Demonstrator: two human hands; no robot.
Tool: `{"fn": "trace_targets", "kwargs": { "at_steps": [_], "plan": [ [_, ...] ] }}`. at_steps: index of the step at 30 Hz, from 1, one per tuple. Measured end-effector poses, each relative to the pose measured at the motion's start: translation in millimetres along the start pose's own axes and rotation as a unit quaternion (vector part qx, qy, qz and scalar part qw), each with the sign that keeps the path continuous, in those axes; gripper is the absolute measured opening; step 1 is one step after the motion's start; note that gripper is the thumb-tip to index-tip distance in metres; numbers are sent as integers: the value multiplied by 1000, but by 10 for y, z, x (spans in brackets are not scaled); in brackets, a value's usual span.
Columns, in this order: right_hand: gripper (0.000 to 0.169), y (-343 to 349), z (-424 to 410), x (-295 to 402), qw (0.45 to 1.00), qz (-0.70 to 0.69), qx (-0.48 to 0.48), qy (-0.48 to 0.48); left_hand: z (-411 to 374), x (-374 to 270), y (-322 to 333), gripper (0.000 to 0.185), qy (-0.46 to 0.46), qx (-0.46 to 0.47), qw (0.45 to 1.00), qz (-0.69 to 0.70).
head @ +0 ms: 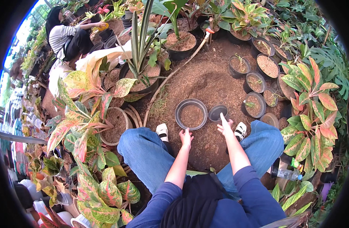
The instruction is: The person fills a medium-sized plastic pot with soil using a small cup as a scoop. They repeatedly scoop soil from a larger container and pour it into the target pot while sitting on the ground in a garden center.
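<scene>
My left hand (186, 137) is at the near rim of a round black plastic pot (191, 114) that holds brown growing medium; whether it touches the rim I cannot tell. Its fingers are apart and hold nothing. To the right, my right hand (225, 124) has its fingers spread beside a smaller black plastic pot (218, 113), which looks empty and leans a little. One finger overlaps that pot's rim; contact is not clear. Both pots stand on the brown soil (186, 82) between my feet.
Several small potted seedlings (254, 104) stand at the right. A hose (174, 72) with an orange-tipped end curves along the left. Large potted aglaonemas (314, 114) flank both sides. A plastic bottle (288, 174) lies at lower right. Another person (67, 37) sits at upper left.
</scene>
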State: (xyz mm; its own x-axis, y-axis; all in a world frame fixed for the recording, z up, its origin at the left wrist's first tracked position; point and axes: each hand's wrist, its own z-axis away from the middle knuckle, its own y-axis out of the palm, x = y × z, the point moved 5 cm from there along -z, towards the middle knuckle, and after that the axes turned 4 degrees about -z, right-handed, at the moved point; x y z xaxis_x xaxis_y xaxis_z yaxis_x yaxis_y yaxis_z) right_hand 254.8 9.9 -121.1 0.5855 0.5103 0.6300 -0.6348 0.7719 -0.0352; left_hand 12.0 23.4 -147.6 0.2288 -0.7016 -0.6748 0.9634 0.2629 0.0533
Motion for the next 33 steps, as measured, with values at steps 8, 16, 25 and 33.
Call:
{"fn": "trace_targets", "kwargs": {
  "at_steps": [8, 16, 25, 33],
  "plan": [
    [82, 145, -196, -35, 973, 220, -63, -26, -189, -158, 122, 27, -61, 59, 993, -79],
    [45, 743, 815, 984, 930, 202, 274, -140, 772, -855, 84, 23, 73, 70, 991, -83],
    [42, 1029, 2010, 1789, 878, 41, 403, -256, 1825, -2780, -53, 39, 307, 154, 907, -244],
    [42, 637, 2515, 1805, 781, 233, 309, -491, 1494, -2193, 60, 38, 41, 410, 908, 76]
  ]
}}
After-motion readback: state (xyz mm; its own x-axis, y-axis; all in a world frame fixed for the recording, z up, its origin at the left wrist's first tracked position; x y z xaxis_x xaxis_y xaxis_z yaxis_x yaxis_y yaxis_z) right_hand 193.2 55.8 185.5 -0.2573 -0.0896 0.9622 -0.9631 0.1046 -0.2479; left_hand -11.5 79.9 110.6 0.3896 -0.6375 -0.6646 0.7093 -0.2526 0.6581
